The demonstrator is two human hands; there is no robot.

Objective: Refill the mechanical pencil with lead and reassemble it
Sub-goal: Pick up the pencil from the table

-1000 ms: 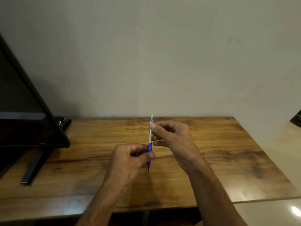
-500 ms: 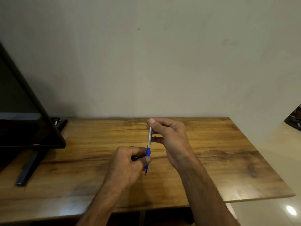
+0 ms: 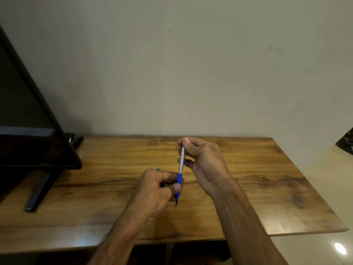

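A mechanical pencil with a silver barrel and blue grip stands nearly upright above the wooden table, dark tip pointing down. My left hand grips the blue grip between thumb and curled fingers. My right hand curls round the upper barrel, with its thumb pressed on the pencil's top end. A small teal object peeks out just behind my left hand; what it is cannot be told.
A dark monitor on a black stand takes up the table's left end. A pale wall rises right behind the table. A dark object shows at the right edge.
My right thumb has come down onto the top end of the pencil, which stuck out bare one second ago. Both hands and the pencil have sunk slightly.
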